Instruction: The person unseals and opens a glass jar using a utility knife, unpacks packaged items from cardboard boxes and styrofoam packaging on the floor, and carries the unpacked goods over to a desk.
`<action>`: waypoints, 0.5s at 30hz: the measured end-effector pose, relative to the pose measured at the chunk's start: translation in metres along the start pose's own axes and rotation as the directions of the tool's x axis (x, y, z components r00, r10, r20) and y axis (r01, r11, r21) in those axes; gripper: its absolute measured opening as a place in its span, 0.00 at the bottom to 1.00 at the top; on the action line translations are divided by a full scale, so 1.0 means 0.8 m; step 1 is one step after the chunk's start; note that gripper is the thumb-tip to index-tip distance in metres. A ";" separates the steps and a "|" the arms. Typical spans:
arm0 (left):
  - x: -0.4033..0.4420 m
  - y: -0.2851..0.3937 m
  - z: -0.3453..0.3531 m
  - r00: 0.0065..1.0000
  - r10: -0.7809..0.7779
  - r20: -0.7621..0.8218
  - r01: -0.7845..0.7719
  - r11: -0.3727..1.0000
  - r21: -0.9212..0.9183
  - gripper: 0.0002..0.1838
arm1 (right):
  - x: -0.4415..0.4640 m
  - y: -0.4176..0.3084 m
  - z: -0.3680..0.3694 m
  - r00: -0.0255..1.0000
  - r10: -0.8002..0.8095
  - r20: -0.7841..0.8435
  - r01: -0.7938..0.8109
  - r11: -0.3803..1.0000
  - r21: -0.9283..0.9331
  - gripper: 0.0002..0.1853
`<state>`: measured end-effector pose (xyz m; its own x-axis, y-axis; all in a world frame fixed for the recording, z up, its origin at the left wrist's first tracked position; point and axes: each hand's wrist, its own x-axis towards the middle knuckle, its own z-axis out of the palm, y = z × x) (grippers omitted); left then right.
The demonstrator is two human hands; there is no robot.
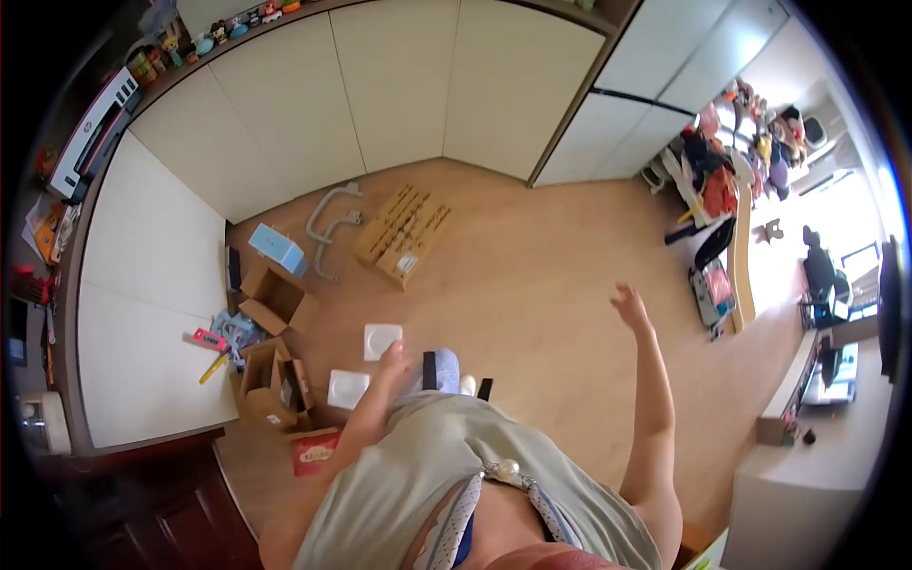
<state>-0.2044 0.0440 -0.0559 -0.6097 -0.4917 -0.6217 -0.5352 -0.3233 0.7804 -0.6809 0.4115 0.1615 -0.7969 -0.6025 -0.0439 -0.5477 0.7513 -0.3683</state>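
Note:
My left hand point(392, 365) hangs low in front of my body, blurred, and I cannot make out whether its fingers are curled round anything. From this view it overlaps the edge of a white square panel point(382, 341) on the floor. A second white square panel point(348, 389) lies just left of my left forearm. Out to the right, my right hand point(628, 306) is raised over the wooden floor with its fingers apart and holding nothing.
Two opened cardboard boxes point(276, 294) sit along the left cabinet. Beyond them are a light blue box point(276, 249), grey curved tubes point(332, 228) and a flat cardboard carton point(405, 235). A red packet point(314, 453) lies near my left arm. An open suitcase point(713, 289) stands at right.

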 end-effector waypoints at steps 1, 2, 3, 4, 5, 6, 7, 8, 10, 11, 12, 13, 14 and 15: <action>0.000 -0.010 -0.001 0.992 0.026 -0.126 -0.028 0.999 -0.017 0.29 | 0.076 -0.053 -0.033 0.998 -0.049 0.032 0.045 0.993 0.111 0.25; 0.022 -0.051 -0.016 0.979 0.127 -0.160 -0.122 0.992 0.038 0.26 | 0.153 -0.092 -0.052 0.990 -0.136 0.027 0.131 0.981 0.147 0.27; 0.015 -0.046 -0.035 0.975 0.099 -0.199 -0.060 0.979 0.194 0.21 | 0.233 -0.123 -0.059 0.966 -0.258 -0.010 0.258 0.963 0.083 0.28; 0.039 -0.081 -0.055 0.943 0.081 -0.324 -0.002 0.972 0.236 0.16 | 0.304 -0.163 -0.065 0.918 -0.392 -0.061 0.396 0.910 0.123 0.29; 0.020 -0.061 -0.070 0.920 -0.031 -0.390 0.075 0.992 0.098 0.10 | 0.366 -0.211 -0.073 0.939 -0.344 0.004 0.339 0.929 0.148 0.30; 0.023 -0.050 -0.081 0.885 0.134 -0.445 0.187 0.774 0.605 0.06 | 0.426 -0.248 -0.071 0.888 -0.459 -0.038 0.459 0.877 0.141 0.31; 0.036 -0.041 -0.102 0.995 0.080 -0.053 0.056 -0.043 0.997 0.07 | 0.485 -0.285 -0.071 0.819 -0.568 -0.082 0.573 0.809 0.126 0.32; 0.043 -0.026 -0.109 0.999 0.011 -0.053 0.054 -0.102 0.993 0.09 | 0.547 -0.316 -0.061 0.773 -0.625 -0.109 0.634 0.767 0.097 0.32; 0.084 0.003 -0.114 0.985 -0.016 -0.174 0.173 -0.046 0.984 0.12 | 0.654 -0.394 -0.072 0.737 -0.670 -0.089 0.676 0.732 0.090 0.34; 0.100 0.011 -0.104 0.961 -0.014 -0.277 0.278 0.068 0.958 0.12 | 0.684 -0.429 -0.083 0.762 -0.647 -0.021 0.644 0.755 0.122 0.35; 0.114 0.031 -0.086 0.913 -0.072 -0.402 0.345 0.666 0.662 0.12 | 0.710 -0.453 -0.087 0.784 -0.618 0.060 0.604 0.782 0.155 0.36; 0.143 0.072 -0.071 0.861 -0.183 -0.475 0.243 0.968 0.067 0.12 | 0.750 -0.479 -0.097 0.772 -0.632 0.066 0.619 0.771 0.148 0.36; 0.164 0.107 -0.062 0.829 -0.312 -0.464 0.010 0.838 -0.545 0.13 | 0.786 -0.505 -0.101 0.761 -0.645 0.071 0.631 0.761 0.150 0.36; 0.198 0.119 -0.052 0.888 0.100 -0.448 -0.097 0.995 0.030 0.15 | 0.817 -0.524 -0.098 0.754 -0.652 0.083 0.636 0.755 0.160 0.36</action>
<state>-0.3277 -0.0983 -0.0769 -0.3335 -0.8313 -0.4446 -0.4911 -0.2493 0.8346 -0.9924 -0.2758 0.3602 -0.2227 -0.9662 0.1303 -0.8796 0.1415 -0.4542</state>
